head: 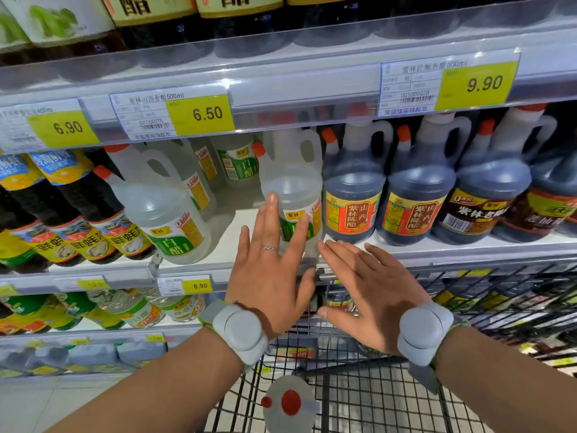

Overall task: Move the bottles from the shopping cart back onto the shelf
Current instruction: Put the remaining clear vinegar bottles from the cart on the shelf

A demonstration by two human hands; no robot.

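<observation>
Supermarket shelf: dark jugs are ranged right of the clear bottle, stood upright there; the left hand is laid straight-fingered against it, the right hand spread empty beside.

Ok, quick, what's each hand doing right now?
Left hand: open, fingers straight against the white vinegar jug.
Right hand: open, holding nothing.
</observation>
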